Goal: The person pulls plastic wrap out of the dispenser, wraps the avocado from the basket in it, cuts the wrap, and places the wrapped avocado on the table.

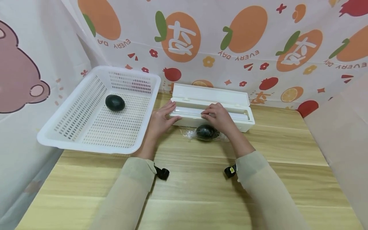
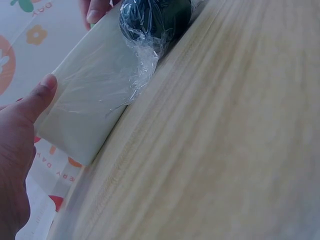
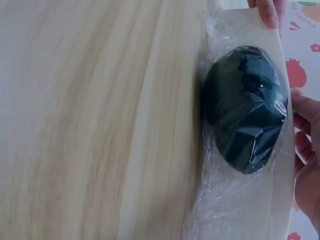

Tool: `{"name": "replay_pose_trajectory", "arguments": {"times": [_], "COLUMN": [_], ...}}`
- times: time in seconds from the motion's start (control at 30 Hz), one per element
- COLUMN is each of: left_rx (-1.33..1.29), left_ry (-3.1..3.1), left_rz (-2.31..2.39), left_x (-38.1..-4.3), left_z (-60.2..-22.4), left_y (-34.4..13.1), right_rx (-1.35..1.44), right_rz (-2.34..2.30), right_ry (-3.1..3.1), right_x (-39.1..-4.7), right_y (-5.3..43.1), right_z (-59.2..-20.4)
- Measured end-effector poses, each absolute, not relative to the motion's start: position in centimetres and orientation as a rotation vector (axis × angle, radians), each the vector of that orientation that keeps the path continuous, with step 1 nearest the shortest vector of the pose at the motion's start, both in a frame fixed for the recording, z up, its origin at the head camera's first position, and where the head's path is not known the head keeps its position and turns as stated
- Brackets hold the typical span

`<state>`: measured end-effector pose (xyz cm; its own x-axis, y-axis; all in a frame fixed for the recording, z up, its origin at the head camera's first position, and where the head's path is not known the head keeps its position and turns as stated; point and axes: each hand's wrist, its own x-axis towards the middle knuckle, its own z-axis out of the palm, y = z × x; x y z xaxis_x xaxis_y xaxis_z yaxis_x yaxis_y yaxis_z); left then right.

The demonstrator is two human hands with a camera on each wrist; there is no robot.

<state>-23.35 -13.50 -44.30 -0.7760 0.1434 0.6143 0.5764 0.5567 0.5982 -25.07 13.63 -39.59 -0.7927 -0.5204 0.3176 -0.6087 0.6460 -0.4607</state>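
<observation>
A long white plastic wrap box (image 1: 214,123) stands at the back of the table with its lid raised and a roll of plastic wrap (image 1: 189,111) inside. My left hand (image 1: 159,119) grips its left end, thumb on the front edge and fingers over the end. With thumb and curled fingers, my right hand (image 1: 219,118) pinches the wrap at the box's front rim; the fingertips partly hide it. A dark green, melon-like oval fruit (image 3: 245,110) lies against the box front, covered in clear film with crumpled ends (image 2: 142,70).
On the left stands a white perforated basket (image 1: 97,148) with another dark oval fruit (image 1: 115,103) in it, unwrapped. The wooden table (image 1: 187,191) runs back to a printed fruit-pattern curtain (image 1: 215,38) behind the box. The basket's right rim is close to my left forearm.
</observation>
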Motion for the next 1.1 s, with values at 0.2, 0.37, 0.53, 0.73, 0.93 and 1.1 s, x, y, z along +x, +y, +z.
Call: {"name": "replay_pose_trajectory", "arguments": {"times": [0.2, 0.37, 0.53, 0.73, 0.93, 1.1], "left_rx": [-0.577, -0.571, -0.575, -0.601, -0.587, -0.578], "left_ry": [-2.303, -2.290, -2.276, -2.276, -2.282, -2.293], "left_rz": [-1.155, -1.158, -1.198, -1.202, -1.212, -1.205], "left_x": [-23.4, -23.5, -23.4, -23.4, -23.2, -23.3], "left_z": [-44.3, -44.2, -44.3, -44.4, -44.2, -44.2], "left_y": [-13.5, -13.6, -13.6, -13.5, -13.6, -13.7], "right_rx": [0.864, 0.846, 0.869, 0.881, 0.886, 0.845], "right_rz": [0.889, 0.899, 0.887, 0.847, 0.834, 0.852], "right_ry": [-2.737, -2.708, -2.693, -2.659, -2.650, -2.654], "right_x": [-24.8, -24.6, -24.5, -24.2, -24.3, -24.2], "right_y": [14.9, 16.2, 16.6, 17.2, 17.8, 18.8], "right_z": [-39.5, -39.5, -39.5, -39.7, -39.8, -39.8]}}
